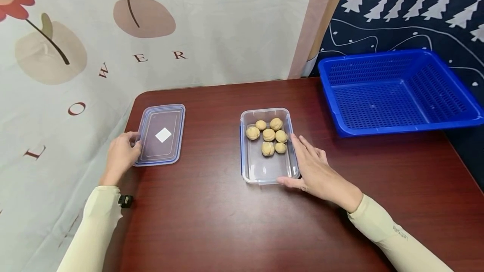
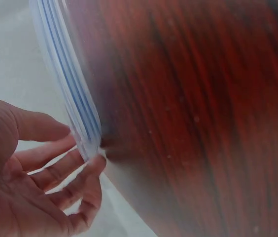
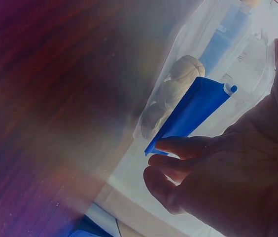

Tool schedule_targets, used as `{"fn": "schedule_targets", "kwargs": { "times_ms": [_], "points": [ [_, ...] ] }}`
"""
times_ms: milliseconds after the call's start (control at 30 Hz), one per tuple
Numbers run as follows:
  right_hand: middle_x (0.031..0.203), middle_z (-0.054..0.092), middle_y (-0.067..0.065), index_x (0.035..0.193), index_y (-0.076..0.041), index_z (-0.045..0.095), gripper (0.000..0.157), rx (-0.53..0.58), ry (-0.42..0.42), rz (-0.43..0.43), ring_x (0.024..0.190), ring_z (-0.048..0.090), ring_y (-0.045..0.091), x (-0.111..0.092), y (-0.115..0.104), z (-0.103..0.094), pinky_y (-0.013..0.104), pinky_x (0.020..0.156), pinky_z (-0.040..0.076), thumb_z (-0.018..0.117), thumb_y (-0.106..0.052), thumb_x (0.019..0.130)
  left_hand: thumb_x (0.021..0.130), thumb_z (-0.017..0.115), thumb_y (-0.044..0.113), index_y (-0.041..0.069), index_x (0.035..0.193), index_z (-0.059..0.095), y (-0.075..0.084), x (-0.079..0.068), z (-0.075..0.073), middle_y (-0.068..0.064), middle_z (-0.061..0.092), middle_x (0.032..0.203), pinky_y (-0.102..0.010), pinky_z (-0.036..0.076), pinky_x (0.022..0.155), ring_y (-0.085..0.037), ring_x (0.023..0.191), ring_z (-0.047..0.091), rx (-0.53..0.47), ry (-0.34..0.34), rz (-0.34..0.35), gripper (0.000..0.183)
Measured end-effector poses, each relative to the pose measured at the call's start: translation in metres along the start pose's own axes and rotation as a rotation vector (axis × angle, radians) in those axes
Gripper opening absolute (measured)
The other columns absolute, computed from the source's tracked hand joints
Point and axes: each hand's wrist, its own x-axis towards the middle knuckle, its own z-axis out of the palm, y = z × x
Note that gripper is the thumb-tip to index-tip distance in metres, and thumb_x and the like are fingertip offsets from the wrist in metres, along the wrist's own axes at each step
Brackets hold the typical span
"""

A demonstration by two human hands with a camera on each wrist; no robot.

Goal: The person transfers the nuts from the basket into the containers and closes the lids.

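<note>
On the left side of the table lies a clear plastic lid [image 1: 162, 114] with a blue seal and a white diamond sticker. My left hand [image 1: 122, 151] pinches its left edge; in the left wrist view the thumb and fingertips meet the lid's rim [image 2: 71, 79]. A clear food container [image 1: 257, 171] stands uncovered at mid-table with several walnuts [image 1: 268, 135] inside. My right hand [image 1: 315, 171] rests along its right side, fingers fairly straight and thumb at the near corner. The right wrist view shows those fingers touching a blue side clip [image 3: 193, 111].
A blue perforated basket [image 1: 408, 128] sits at the table's back right. Behind the brown table [image 1: 211, 221] hangs a pale printed curtain [image 1: 234, 24], with a dark cloth [image 1: 397, 32] patterned with white trees at the right.
</note>
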Motion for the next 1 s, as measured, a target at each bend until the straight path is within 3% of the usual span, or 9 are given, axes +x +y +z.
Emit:
{"fn": "schedule_targets", "kwargs": {
  "times_ms": [167, 433, 633, 1000],
  "points": [
    [0.181, 0.013, 0.017, 0.175, -0.002, 0.002, 0.129, 0.028, -0.006, 0.011, 0.165, 0.008, 0.041, 0.000, 0.000, 0.000, 0.072, 0.120, 0.018, 0.071, -0.075, 0.093, 0.089, 0.059, -0.007, -0.014, 0.118, 0.073, -0.002, -0.001, -0.002, -0.023, 0.071, 0.091, -0.048, 0.045, 0.073, -0.038, 0.082, 0.064, 0.000, -0.009, 0.038, 0.033],
    [0.181, 0.012, 0.018, 0.174, -0.002, 0.003, 0.128, 0.051, -0.014, 0.010, 0.165, 0.009, 0.042, 0.000, -0.002, -0.001, 0.073, 0.122, 0.017, 0.073, -0.072, 0.094, 0.095, 0.064, -0.003, -0.006, 0.134, 0.069, 0.016, -0.013, -0.005, -0.015, 0.073, 0.094, -0.027, 0.047, 0.067, -0.014, 0.075, 0.064, -0.136, -0.155, -0.009, 0.039],
    [0.180, 0.012, 0.019, 0.175, -0.002, 0.002, 0.128, 0.052, -0.015, 0.013, 0.164, 0.011, 0.043, -0.001, -0.002, 0.000, 0.072, 0.122, 0.018, 0.072, -0.074, 0.094, 0.097, 0.064, -0.006, -0.006, 0.132, 0.070, 0.039, -0.024, -0.006, -0.014, 0.071, 0.091, -0.020, 0.044, 0.064, -0.007, 0.071, 0.059, -0.233, -0.100, 0.023, 0.036],
    [0.180, 0.014, 0.020, 0.175, -0.005, 0.002, 0.128, 0.054, -0.019, 0.029, 0.163, 0.016, 0.043, -0.002, -0.001, -0.001, 0.072, 0.120, 0.020, 0.067, -0.079, 0.094, 0.095, 0.061, -0.012, -0.009, 0.130, 0.071, 0.072, -0.029, -0.001, -0.013, 0.067, 0.086, -0.016, 0.042, 0.061, -0.011, 0.072, 0.057, -0.300, -0.058, 0.075, 0.038]
  ]
}}
